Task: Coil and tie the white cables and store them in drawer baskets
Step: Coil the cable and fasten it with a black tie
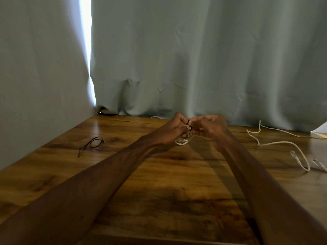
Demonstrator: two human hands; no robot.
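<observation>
Both hands meet above the far middle of the wooden table [159, 174]. My left hand [172, 129] grips a small coiled white cable [183, 140], whose loops hang below the fingers. My right hand [209, 127] pinches a thin black tie [189, 127] at the top of the coil, fingertip to fingertip with the left. Most of the coil is hidden by the fingers. A loose white cable [283, 143] lies uncoiled on the table at the right, its plugs [293, 153] near the right edge.
A black tie [92, 144] lies looped on the table at the left. Grey-green curtains [194, 59] hang behind and to the left of the table, with a bright gap between them. No drawer or basket is in view.
</observation>
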